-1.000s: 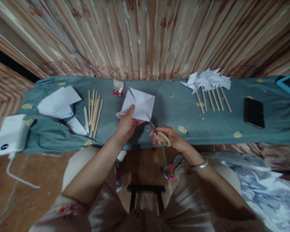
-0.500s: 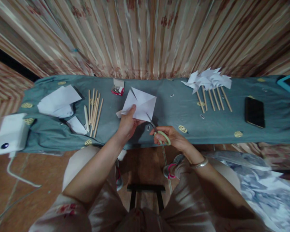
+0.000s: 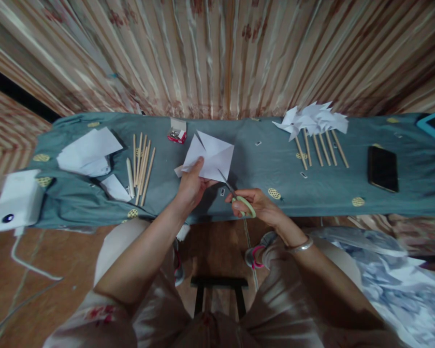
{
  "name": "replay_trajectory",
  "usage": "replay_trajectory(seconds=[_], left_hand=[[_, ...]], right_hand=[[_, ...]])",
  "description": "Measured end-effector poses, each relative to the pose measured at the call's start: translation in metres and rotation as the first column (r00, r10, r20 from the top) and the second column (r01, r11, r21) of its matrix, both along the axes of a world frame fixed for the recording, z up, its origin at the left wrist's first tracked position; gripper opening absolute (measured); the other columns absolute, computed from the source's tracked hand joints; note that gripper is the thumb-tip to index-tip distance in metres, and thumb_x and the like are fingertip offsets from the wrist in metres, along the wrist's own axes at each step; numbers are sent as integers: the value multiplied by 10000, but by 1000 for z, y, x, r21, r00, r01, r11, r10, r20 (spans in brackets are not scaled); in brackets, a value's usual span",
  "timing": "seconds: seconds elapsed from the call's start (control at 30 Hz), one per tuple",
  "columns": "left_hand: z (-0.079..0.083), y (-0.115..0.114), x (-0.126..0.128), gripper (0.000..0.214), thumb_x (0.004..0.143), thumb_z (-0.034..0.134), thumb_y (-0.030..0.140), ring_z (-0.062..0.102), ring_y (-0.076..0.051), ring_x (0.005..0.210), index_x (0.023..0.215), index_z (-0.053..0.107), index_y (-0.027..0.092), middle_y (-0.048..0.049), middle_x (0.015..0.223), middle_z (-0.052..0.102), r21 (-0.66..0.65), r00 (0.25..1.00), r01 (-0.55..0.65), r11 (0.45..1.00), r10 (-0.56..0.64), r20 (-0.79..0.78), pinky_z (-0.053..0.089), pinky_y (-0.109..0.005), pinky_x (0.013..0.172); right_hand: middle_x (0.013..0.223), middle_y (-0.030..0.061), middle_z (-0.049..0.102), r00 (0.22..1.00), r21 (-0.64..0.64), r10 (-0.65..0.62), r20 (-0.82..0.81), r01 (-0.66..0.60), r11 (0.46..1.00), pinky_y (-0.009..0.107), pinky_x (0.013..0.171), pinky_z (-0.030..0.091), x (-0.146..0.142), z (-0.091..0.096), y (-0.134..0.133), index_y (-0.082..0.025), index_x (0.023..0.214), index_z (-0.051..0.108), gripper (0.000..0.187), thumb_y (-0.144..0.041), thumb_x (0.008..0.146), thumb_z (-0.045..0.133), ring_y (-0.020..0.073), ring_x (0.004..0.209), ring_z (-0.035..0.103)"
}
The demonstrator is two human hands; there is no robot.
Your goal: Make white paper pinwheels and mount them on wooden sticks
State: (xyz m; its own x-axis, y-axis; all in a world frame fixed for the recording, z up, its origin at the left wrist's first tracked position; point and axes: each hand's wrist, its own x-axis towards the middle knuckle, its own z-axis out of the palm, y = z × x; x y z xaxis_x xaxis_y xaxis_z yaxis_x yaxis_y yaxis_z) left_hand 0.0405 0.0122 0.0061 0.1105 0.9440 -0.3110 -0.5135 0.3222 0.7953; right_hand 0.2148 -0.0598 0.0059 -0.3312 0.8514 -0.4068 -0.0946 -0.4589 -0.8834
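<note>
My left hand pinches a square sheet of white paper by its near left side, thumb on top and fingers below. A slit runs in from the sheet's far left corner towards its middle. In my right hand is a pair of scissors with light green handles, fingers through the loops. The blades reach into the paper's near right corner, and their tips lie inside the sheet's edge. Whether the blades are fully closed is hard to make out.
On the green cloth lie a stack of white paper, several wooden sticks, a small red box of metal pins, finished paper pinwheels on sticks, and a black phone. A white device with a cable sits at the left edge.
Hardly anything differs. Both hands, the paper and the scissors stay in nearly the same place.
</note>
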Motion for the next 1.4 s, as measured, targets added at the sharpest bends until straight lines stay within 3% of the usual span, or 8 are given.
replay_trajectory(seconds=[0.4,0.83,1.07,1.4], left_hand=[[-2,1,2,198,824,691,282,698,-139,663,985,626,188,-7,818,749,-8,997,-42,999,43,70,546,-230,611],[-1,-3,4,219,814,703,299,634,-117,566,973,594,194,12,727,705,12,998,12,1000,-12,59,499,-203,518],[0,-3,5,169,823,690,295,651,-125,604,932,600,201,6,774,717,-19,1000,-13,1000,13,28,523,-209,540],[-3,-6,8,264,768,751,309,671,-129,683,953,595,203,8,821,713,-17,998,5,1000,-4,55,569,-233,626]], right_hand=[[608,-42,606,1000,-39,-8,-7,8,999,200,493,411,1,-7,1,-158,810,697,520,-534,508,893,56,502,519],[603,-36,622,1000,1,-18,1,18,1000,209,511,429,0,-3,2,-155,821,693,487,-500,541,892,64,513,542],[573,-45,614,1000,3,-14,5,14,1000,203,506,430,-1,-4,2,-160,792,686,487,-521,534,887,61,507,544],[591,-53,610,1000,0,-23,7,23,1000,193,507,437,-2,-3,3,-172,790,678,493,-539,530,881,54,512,540]])
